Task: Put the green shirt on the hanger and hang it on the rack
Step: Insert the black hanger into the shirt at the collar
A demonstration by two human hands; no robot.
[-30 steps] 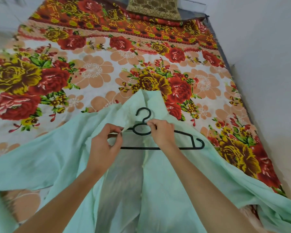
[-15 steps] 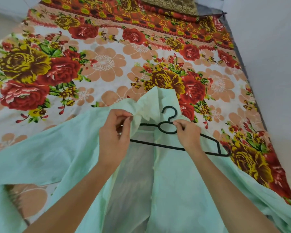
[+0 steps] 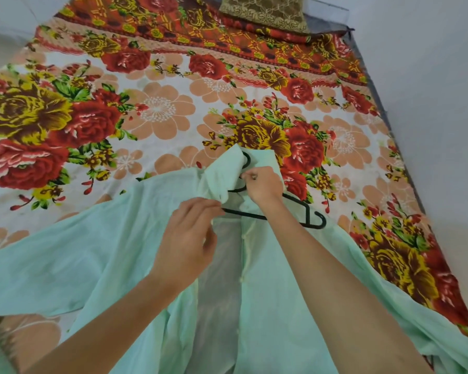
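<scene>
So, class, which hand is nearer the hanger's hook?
Right. The right hand grips the hanger just below its hook; the left hand is lower, pinching the green shirt near the hanger's bottom bar.

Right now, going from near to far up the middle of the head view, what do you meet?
Thin pale green shirt → left hand pinching its fabric → right hand gripping the black plastic hanger → red-and-yellow floral bedsheet → brown lace cushion.
</scene>
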